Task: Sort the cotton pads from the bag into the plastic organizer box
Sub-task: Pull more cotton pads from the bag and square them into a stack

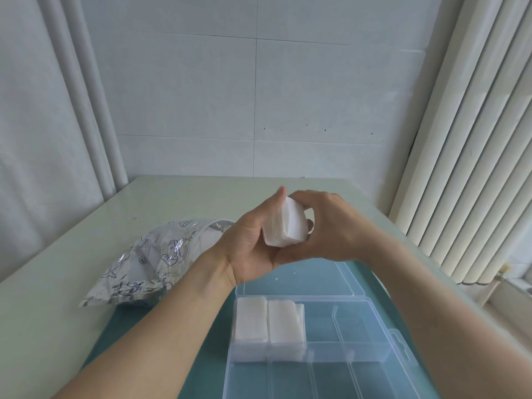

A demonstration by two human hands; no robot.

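We hold stack of cotton pads (283,226) in air above organizer box (374,321): left hand (253,240) cradles it, fingers curled round; right hand (328,226) grips far side, likely squaring edges before drop. Two far-left compartments filled. Foil bag (149,257) lies at table (72,240) left edge. Open lid (305,279) beyond box; path clear.

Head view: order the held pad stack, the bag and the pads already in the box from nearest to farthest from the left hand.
1. Held pad stack: gripped between left hand and right hand, above the box.
2. Bag: on the table just left of the left wrist.
3. Pads in the box: below the hands, in the box's far-left compartments.
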